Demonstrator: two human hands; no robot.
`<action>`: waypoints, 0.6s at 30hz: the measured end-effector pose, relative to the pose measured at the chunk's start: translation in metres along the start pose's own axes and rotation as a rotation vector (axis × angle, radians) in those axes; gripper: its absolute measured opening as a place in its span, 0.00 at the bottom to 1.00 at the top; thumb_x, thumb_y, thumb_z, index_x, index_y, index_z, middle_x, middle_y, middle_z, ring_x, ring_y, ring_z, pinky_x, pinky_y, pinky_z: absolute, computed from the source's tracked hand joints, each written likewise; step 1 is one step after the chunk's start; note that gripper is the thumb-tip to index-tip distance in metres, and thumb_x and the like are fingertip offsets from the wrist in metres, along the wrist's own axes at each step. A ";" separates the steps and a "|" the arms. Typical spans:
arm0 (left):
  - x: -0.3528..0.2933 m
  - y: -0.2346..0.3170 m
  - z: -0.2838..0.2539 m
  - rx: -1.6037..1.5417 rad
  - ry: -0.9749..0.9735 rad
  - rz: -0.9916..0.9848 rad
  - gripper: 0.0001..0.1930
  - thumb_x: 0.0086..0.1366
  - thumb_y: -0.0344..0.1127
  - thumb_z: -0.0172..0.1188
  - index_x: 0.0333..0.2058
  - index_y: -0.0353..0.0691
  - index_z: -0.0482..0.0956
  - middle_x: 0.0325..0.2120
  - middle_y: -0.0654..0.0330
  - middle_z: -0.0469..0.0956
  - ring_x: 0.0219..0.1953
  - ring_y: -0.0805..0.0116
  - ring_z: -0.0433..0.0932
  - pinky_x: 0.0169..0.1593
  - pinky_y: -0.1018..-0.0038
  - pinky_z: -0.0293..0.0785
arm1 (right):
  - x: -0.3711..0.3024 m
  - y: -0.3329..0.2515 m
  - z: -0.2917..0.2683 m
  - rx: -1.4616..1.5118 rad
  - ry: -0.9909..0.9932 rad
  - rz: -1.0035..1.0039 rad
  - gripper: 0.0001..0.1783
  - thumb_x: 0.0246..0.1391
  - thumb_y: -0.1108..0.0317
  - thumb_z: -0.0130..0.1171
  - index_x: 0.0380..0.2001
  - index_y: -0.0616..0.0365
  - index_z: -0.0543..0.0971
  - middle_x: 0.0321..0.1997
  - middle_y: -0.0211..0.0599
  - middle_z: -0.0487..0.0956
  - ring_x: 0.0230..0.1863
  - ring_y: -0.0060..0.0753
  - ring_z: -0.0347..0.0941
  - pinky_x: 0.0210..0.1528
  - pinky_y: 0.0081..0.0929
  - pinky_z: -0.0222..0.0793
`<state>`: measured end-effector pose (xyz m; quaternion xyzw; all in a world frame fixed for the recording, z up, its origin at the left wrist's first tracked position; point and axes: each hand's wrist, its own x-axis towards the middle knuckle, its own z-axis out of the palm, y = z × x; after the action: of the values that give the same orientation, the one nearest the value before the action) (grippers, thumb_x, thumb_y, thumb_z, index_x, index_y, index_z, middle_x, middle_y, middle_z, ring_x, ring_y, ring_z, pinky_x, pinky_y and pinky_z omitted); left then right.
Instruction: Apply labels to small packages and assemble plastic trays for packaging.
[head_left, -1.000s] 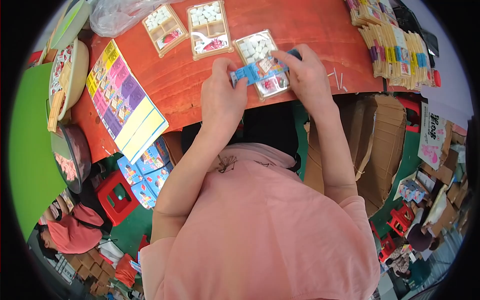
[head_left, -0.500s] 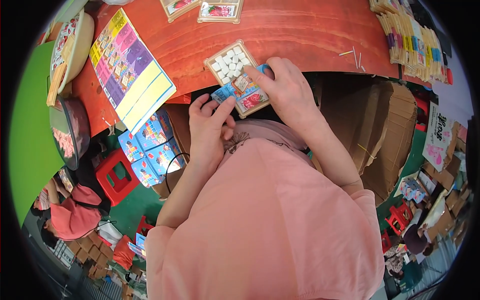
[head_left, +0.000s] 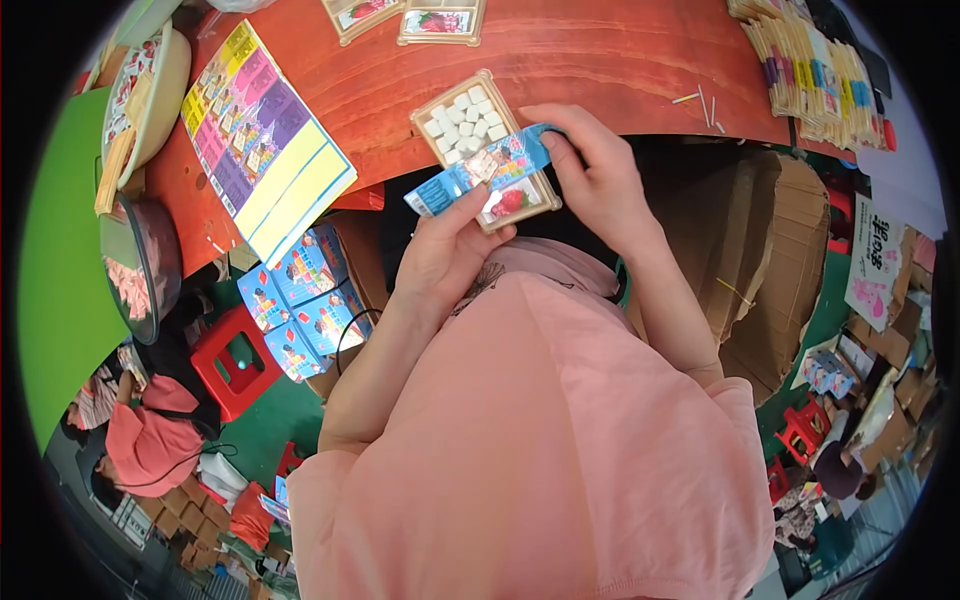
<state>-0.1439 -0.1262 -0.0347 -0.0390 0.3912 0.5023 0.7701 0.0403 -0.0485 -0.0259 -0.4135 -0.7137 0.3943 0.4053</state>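
Note:
A small beige tray (head_left: 548, 200) is held at the table's front edge, slightly tilted in the view. White cubes (head_left: 468, 120) fill its far part, and a strawberry-printed packet (head_left: 512, 202) lies in its near part. Across the tray's middle runs a blue printed paper strip (head_left: 520, 152), its ends sticking out past both sides. My left hand (head_left: 445, 248) grips the tray's near left side, thumb pressing on the strip; its other fingers are partly hidden beneath. Between thumb and fingers my right hand (head_left: 602, 172) pinches the strip's right end.
Printed sticker sheets (head_left: 262, 150) lie on the red table (head_left: 620, 60) at left, beside a basin (head_left: 165, 90) of packets and a clear bowl (head_left: 140, 280). Two more trays (head_left: 440, 25) are at the far edge. Bundled sticks (head_left: 815, 85) sit right, above an open carton (head_left: 770, 270).
My left fingers, spread beside the tray before, now hold it with the thumb on the strip. My right hand has shifted right with the strip's end, and the tray has turned slightly.

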 end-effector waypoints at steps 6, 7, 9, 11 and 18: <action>-0.012 0.006 0.013 0.216 -0.188 0.083 0.15 0.66 0.28 0.63 0.50 0.35 0.76 0.44 0.54 0.82 0.41 0.64 0.82 0.38 0.66 0.81 | -0.014 0.015 0.000 0.892 -0.127 0.325 0.11 0.63 0.77 0.58 0.48 0.58 0.75 0.46 0.35 0.81 0.47 0.24 0.78 0.51 0.25 0.76; -0.011 0.004 0.016 0.245 -0.202 0.114 0.14 0.65 0.28 0.64 0.49 0.34 0.77 0.43 0.54 0.82 0.40 0.65 0.82 0.37 0.68 0.81 | -0.015 0.011 0.005 1.015 -0.101 0.357 0.09 0.63 0.76 0.58 0.46 0.59 0.76 0.45 0.33 0.82 0.45 0.22 0.78 0.49 0.23 0.76; -0.014 0.001 0.021 0.310 -0.199 0.152 0.13 0.65 0.27 0.64 0.47 0.34 0.78 0.42 0.55 0.83 0.39 0.66 0.82 0.37 0.69 0.80 | -0.021 0.001 0.008 1.142 -0.041 0.455 0.08 0.63 0.76 0.58 0.46 0.59 0.77 0.44 0.31 0.82 0.44 0.19 0.79 0.47 0.22 0.77; -0.015 -0.001 0.025 0.374 -0.194 0.191 0.11 0.65 0.26 0.64 0.46 0.34 0.79 0.41 0.55 0.83 0.38 0.68 0.82 0.36 0.71 0.80 | -0.025 -0.003 0.007 1.160 -0.012 0.480 0.09 0.63 0.75 0.58 0.46 0.60 0.77 0.44 0.31 0.82 0.44 0.19 0.79 0.47 0.22 0.77; -0.012 0.003 0.034 0.361 -0.104 0.258 0.09 0.65 0.27 0.65 0.44 0.36 0.82 0.40 0.58 0.83 0.37 0.71 0.81 0.34 0.73 0.79 | -0.017 -0.006 0.004 0.994 0.087 0.636 0.11 0.64 0.72 0.60 0.48 0.62 0.75 0.46 0.33 0.80 0.45 0.19 0.77 0.47 0.21 0.76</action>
<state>-0.1293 -0.1179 -0.0029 0.1758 0.4362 0.5198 0.7132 0.0410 -0.0672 -0.0263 -0.3836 -0.2671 0.7661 0.4412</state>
